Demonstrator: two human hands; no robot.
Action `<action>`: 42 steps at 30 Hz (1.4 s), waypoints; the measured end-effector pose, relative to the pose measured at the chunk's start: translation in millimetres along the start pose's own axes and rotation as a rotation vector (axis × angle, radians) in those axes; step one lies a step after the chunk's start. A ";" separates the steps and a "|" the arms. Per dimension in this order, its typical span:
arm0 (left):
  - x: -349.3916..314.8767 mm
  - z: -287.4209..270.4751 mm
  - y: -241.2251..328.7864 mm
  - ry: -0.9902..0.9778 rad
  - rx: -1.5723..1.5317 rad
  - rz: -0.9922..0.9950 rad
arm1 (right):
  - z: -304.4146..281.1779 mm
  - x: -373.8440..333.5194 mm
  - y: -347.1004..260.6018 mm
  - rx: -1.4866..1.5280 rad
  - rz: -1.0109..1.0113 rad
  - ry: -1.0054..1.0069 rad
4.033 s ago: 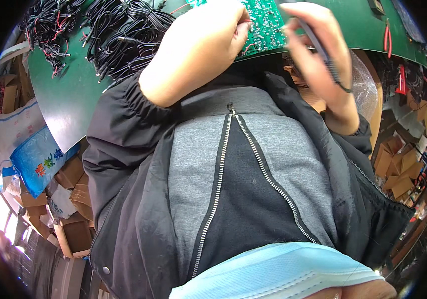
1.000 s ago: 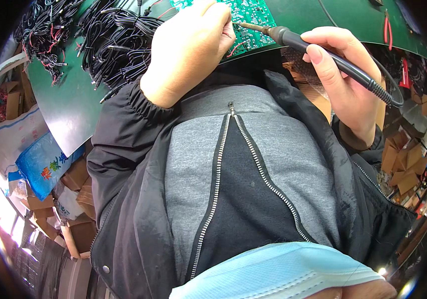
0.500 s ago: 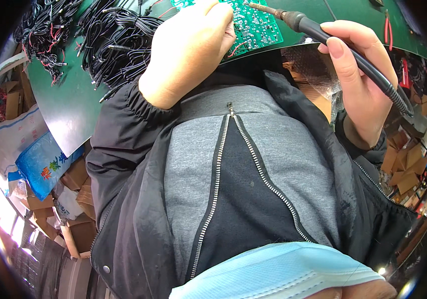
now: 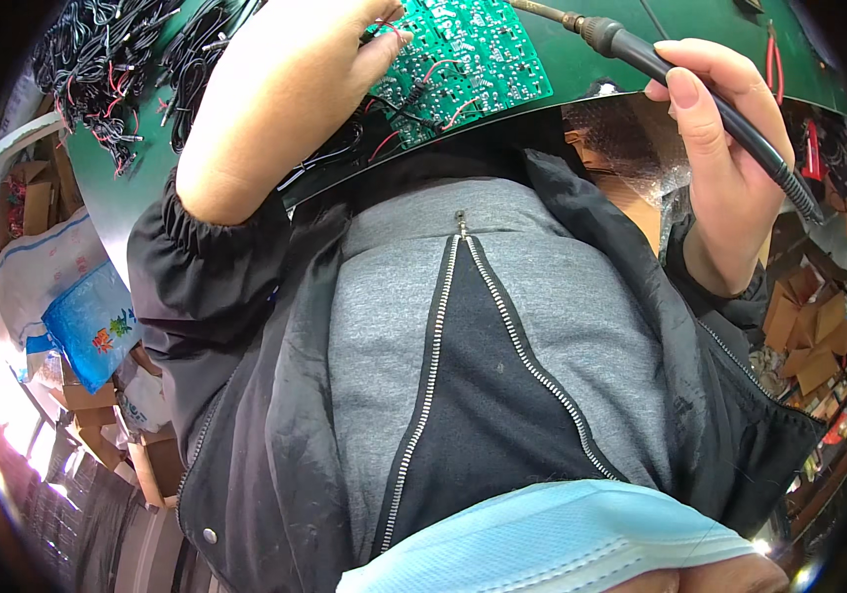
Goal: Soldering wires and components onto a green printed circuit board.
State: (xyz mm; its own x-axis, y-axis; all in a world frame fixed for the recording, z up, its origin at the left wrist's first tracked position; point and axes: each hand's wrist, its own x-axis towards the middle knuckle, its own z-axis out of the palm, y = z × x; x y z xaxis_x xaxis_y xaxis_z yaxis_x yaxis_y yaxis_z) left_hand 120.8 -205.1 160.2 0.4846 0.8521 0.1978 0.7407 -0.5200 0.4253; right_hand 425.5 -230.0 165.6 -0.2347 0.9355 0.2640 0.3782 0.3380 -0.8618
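Observation:
A green circuit board, dotted with small solder points and components, lies at the table's front edge. My left hand reaches over its left side, thumb and fingers closed on a thin red and black wire. A black cable with red wire ends crosses the board's lower left part. In my right hand is a soldering iron, gripped like a pen by its black handle. Its metal shaft points left above the board, and the tip runs out at the top edge of the view.
Bundles of black cables with red ends lie on the green table at the left. Red-handled pliers rest at the far right. Bubble wrap and cardboard boxes sit below the table's level.
My left hand has moved left, uncovering more of the board and a cable on it. The board has shifted slightly left and nearer me. The soldering iron has moved slightly right.

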 end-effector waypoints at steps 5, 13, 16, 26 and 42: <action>9.7 -9.8 12.0 -0.180 -0.123 -0.230 | 2.3 0.9 0.8 0.005 -0.004 0.002; -6.0 6.6 -13.2 -0.145 -0.409 -0.209 | 3.5 2.0 -1.6 0.016 0.042 -0.031; -1.5 2.7 -13.5 -0.101 -0.310 0.009 | 7.4 3.9 -1.8 0.020 0.007 -0.017; 3.8 -8.8 5.8 -0.279 -0.549 -0.532 | 11.1 5.1 -1.5 0.011 0.059 -0.047; -4.7 13.8 -3.5 -0.165 -0.721 -0.658 | 8.1 3.5 -5.5 -0.005 0.109 -0.059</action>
State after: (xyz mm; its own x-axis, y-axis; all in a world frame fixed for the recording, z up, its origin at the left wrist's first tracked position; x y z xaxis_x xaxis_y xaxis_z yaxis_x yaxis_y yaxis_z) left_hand 122.3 -208.1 145.6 0.1772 0.9106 -0.3734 0.4513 0.2620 0.8530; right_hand 415.4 -229.4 167.8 -0.2438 0.9592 0.1431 0.4087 0.2354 -0.8818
